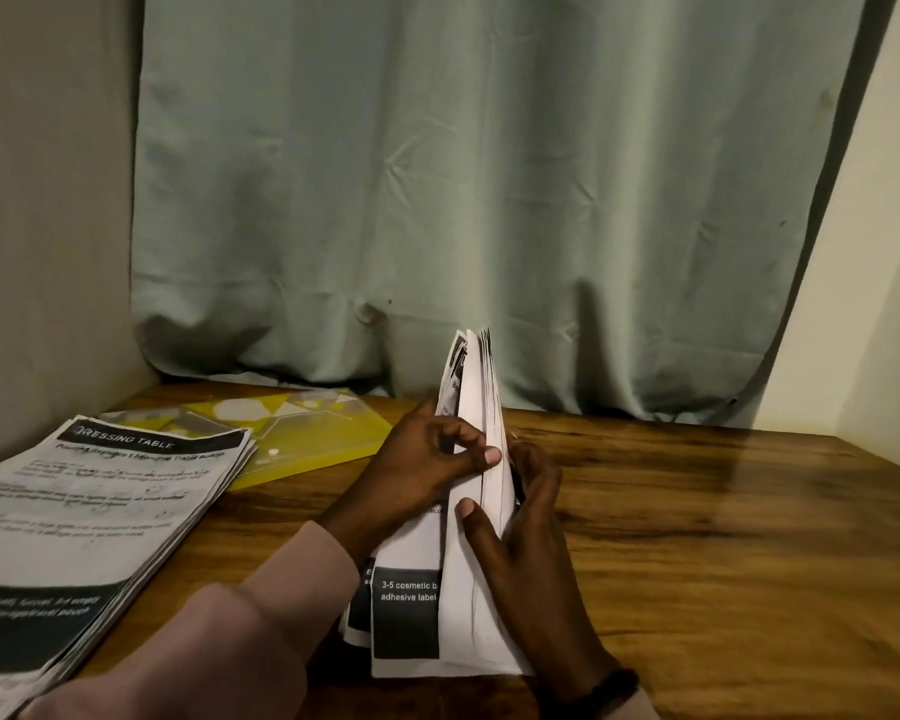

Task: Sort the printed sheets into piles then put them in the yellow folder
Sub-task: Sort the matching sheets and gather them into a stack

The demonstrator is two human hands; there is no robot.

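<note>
A stack of printed sheets (pixel 476 605) stands on its long edge on the wooden table (pixel 697 537), held upright between both hands. My left hand (pixel 427 470) grips its left face, thumb across the top edge. My right hand (pixel 526 553) grips the right face, thumb on the near side. Some sheets on the left side lean away from the stack, showing a black box with white text. A second pile of printed sheets (pixel 89 517), headed "DRESSING TABLE", lies flat at the left. The yellow folder (pixel 323 439) lies flat behind that pile, partly covered by it.
A grey-green curtain (pixel 489 200) hangs down to the table's far edge. A wall (pixel 48 226) closes the left side and another wall (pixel 879 304) the right. Bare wood shows on the table's right half.
</note>
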